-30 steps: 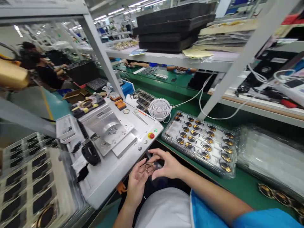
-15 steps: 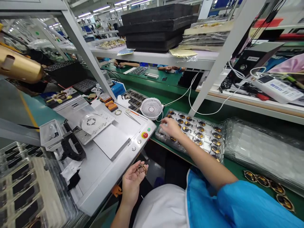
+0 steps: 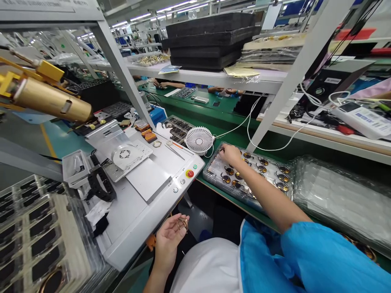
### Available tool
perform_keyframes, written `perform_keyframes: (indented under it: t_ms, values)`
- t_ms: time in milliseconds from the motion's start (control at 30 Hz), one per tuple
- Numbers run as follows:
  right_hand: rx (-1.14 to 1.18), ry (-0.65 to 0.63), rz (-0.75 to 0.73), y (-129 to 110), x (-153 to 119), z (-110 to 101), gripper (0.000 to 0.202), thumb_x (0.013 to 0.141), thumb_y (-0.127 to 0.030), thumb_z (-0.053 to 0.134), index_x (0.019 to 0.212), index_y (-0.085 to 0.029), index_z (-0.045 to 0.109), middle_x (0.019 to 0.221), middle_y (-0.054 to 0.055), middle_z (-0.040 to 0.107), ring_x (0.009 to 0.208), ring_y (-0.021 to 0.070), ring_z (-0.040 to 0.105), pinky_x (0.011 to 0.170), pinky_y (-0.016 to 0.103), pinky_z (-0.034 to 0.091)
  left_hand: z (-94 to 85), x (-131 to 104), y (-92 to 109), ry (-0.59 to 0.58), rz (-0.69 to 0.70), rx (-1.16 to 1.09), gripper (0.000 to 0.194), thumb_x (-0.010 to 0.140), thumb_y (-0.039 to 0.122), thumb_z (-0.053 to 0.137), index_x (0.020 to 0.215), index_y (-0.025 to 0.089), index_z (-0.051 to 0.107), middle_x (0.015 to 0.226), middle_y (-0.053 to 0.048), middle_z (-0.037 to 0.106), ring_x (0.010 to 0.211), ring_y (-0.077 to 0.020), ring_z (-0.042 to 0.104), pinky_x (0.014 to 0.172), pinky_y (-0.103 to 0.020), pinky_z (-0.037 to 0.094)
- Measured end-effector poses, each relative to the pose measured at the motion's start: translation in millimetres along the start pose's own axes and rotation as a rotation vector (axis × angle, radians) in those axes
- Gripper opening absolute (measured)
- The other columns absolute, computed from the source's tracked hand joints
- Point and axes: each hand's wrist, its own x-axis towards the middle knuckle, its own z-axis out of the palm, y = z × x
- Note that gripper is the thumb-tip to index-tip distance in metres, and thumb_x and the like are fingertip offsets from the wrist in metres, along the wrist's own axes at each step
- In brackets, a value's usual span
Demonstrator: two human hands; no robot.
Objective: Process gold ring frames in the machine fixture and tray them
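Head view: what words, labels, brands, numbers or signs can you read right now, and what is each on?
None reads clearly.
White upper panel at top left: print, blurred.
Red button: marks nearby, too small.
Black box at right: white label, too small.
White device at far right: print, too blurred.

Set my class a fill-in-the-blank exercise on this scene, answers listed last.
The ring-shaped part is in the person's ____ hand.
The other hand is over the tray; that arm's sleeve is ____.
The fan near the tray is coloured ____.
The machine's largest button is ____.

Missing words: left; blue; white; red.
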Motion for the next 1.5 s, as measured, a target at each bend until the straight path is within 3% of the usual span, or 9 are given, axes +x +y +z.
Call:
perform_keyframes:
  t_ms: [133, 300, 533, 800, 1000, 1133, 1333, 1433, 1500]
  values:
    - [0.382, -0.161, -0.197, -18, -58, 7, 0.046, 0.098, -0.034, 0.041, 0.135, -0.02, 0.064, 0.119, 0.009, 0.07, 0.086, 0.0067, 0.07, 0.088, 0.019, 0.06, 2.6, 5, 9, -0.137, -0.024, -0.003, 0.052, 0.07, 0.037, 0.094, 0.113, 0.017, 0.072, 0.116, -0.013, 0.07, 0.106, -0.0262, 0.071, 0.097, -0.035, 0.057]
    - [1.092, -0.399, -0.437, -53, -131, 31, 0.039, 0.087, -0.042, 0.062, 0.108, -0.012, 0.077, 0.105, 0.008, 0.065, 0.068, 0.003, 0.065, 0.066, 0.016, 0.061, 8.3, 20, 24, -0.484, 0.004, -0.052, 0.065, 0.071, 0.036, 0.094, 0.129, 0.03, 0.067, 0.144, -0.011, 0.056, 0.105, -0.0252, 0.072, 0.093, -0.034, 0.058]
    - [1.082, -0.41, -0.497, -73, -155, 39, 0.044, 0.09, -0.038, 0.059, 0.127, -0.016, 0.07, 0.099, 0.006, 0.06, 0.075, 0.0021, 0.064, 0.069, 0.015, 0.064, -1.6, 23, 31, -0.672, 0.013, -0.053, 0.077, 0.077, 0.028, 0.091, 0.145, 0.028, 0.056, 0.114, -0.014, 0.072, 0.114, -0.0257, 0.069, 0.086, -0.027, 0.058]
    - [1.119, -0.377, -0.606, -82, -155, 46, 0.029, 0.093, -0.033, 0.056, 0.101, -0.013, 0.076, 0.097, 0.006, 0.062, 0.075, 0.0012, 0.065, 0.068, 0.014, 0.063, -9.0, 14, 32, -0.548, 0.017, -0.133, 0.082, 0.069, 0.038, 0.095, 0.143, 0.032, 0.058, 0.151, -0.011, 0.05, 0.107, -0.0237, 0.071, 0.097, -0.031, 0.057]
    - [0.889, -0.198, -0.757, -92, -146, 42, 0.02, 0.09, -0.03, 0.061, 0.085, -0.013, 0.069, 0.103, 0.007, 0.065, 0.093, 0.0041, 0.063, 0.077, 0.013, 0.053, -11.6, 18, 33, -0.498, -0.015, -0.173, 0.073, 0.075, 0.035, 0.092, 0.14, 0.023, 0.062, 0.112, -0.012, 0.073, 0.108, -0.021, 0.071, 0.101, -0.03, 0.054]
    - [0.888, -0.236, -0.519, -120, -113, 40, 0.024, 0.092, -0.037, 0.056, 0.093, -0.014, 0.059, 0.089, 0.004, 0.068, 0.077, 0.0034, 0.059, 0.07, 0.015, 0.047, -16.2, 21, 33, -0.356, 0.041, -0.198, 0.068, 0.074, 0.033, 0.091, 0.136, 0.021, 0.065, 0.114, -0.012, 0.072, 0.106, -0.0213, 0.072, 0.101, -0.032, 0.055]
    - [0.818, -0.373, -0.233, -172, -66, 56, 0.02, 0.09, -0.034, 0.055, 0.1, -0.016, 0.057, 0.067, -0.002, 0.065, 0.054, 0.0011, 0.049, 0.06, 0.013, 0.035, -27.3, 12, 31, -0.301, 0.111, -0.097, 0.079, 0.075, 0.037, 0.091, 0.144, 0.018, 0.057, 0.111, -0.014, 0.072, 0.111, -0.0264, 0.07, 0.107, -0.039, 0.052]
    - [0.779, -0.31, -0.173, -173, -65, 58, 0.027, 0.088, -0.037, 0.06, 0.102, -0.015, 0.056, 0.063, -0.002, 0.061, 0.053, 0.0013, 0.045, 0.059, 0.014, 0.03, -33.4, 5, 33, -0.295, 0.198, 0.012, 0.082, 0.077, 0.037, 0.089, 0.149, 0.022, 0.052, 0.134, -0.018, 0.063, 0.113, -0.0276, 0.069, 0.105, -0.04, 0.054]
    - [0.787, -0.264, -0.172, -164, -75, 56, 0.032, 0.086, -0.041, 0.063, 0.104, -0.016, 0.056, 0.062, -0.004, 0.058, 0.053, 0.0014, 0.044, 0.058, 0.013, 0.03, -35.5, 1, 34, -0.284, 0.266, 0.138, 0.081, 0.08, 0.029, 0.087, 0.152, 0.03, 0.048, 0.157, -0.017, 0.042, 0.117, -0.0277, 0.068, 0.103, -0.038, 0.056]
